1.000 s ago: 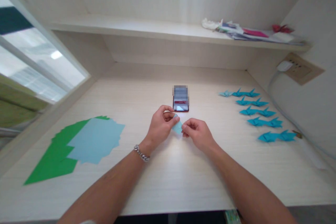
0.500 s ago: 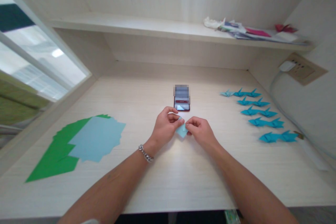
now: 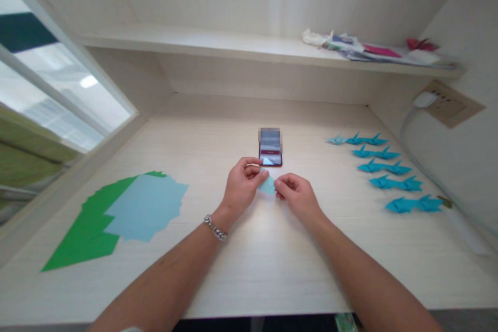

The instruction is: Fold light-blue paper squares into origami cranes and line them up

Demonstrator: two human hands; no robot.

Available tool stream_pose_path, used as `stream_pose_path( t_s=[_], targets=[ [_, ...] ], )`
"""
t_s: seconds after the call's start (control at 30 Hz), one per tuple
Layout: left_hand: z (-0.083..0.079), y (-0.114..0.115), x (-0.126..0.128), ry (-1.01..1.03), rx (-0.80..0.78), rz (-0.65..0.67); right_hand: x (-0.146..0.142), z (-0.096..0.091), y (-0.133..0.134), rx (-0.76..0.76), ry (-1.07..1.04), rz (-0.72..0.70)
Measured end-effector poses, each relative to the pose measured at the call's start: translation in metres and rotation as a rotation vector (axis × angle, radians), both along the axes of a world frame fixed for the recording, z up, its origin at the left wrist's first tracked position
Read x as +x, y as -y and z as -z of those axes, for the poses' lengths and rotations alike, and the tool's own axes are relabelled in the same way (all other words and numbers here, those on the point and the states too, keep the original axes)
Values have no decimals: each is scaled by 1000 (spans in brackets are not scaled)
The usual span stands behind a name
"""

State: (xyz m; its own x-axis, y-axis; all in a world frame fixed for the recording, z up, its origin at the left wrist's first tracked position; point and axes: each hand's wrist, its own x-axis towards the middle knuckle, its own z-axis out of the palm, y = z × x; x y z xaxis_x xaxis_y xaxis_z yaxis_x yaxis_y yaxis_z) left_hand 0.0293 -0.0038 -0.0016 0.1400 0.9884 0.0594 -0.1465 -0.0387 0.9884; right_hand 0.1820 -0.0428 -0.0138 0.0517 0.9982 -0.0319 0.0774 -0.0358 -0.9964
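Observation:
Both my hands meet over the middle of the desk on a small, partly folded light blue paper piece (image 3: 268,185). My left hand (image 3: 241,188), with a metal bracelet on the wrist, pinches its left side with curled fingers. My right hand (image 3: 296,196) pinches its right edge between thumb and fingertips. Just beyond the hands a phone (image 3: 270,147) lies flat on the desk.
A fanned pile of green paper sheets (image 3: 81,232) and light blue sheets (image 3: 146,207) lies at the left. Several folded blue paper figures (image 3: 383,168) stand in rows at the right. A shelf (image 3: 233,46) above holds papers (image 3: 365,49). A wall socket (image 3: 447,104) with a cable is at far right.
The paper piece has been turned and shifted slightly between my fingers. Both hands stay at the same spot on the desk.

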Motion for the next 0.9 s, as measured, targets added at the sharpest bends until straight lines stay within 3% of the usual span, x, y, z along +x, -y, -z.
stream_pose_path(
  t_s=[0.27, 0.43, 0.63, 0.83, 0.9],
  targets=[
    [-2, -7, -19, -481, 116, 346, 6, 4, 0, 66, 283, -42],
    [-7, -9, -27, -504, 47, 519, 15, 1, -2, 51, 324, -148],
    [-12, -18, -40, -437, 2, 495, 24, 1, -8, -48, 134, -201],
    [-11, -24, -42, -255, -73, 204, 26, -2, -10, -35, 20, 58],
    [-9, -17, -30, -168, -116, 204, 20, -3, -9, -39, -36, 131]
  ],
)
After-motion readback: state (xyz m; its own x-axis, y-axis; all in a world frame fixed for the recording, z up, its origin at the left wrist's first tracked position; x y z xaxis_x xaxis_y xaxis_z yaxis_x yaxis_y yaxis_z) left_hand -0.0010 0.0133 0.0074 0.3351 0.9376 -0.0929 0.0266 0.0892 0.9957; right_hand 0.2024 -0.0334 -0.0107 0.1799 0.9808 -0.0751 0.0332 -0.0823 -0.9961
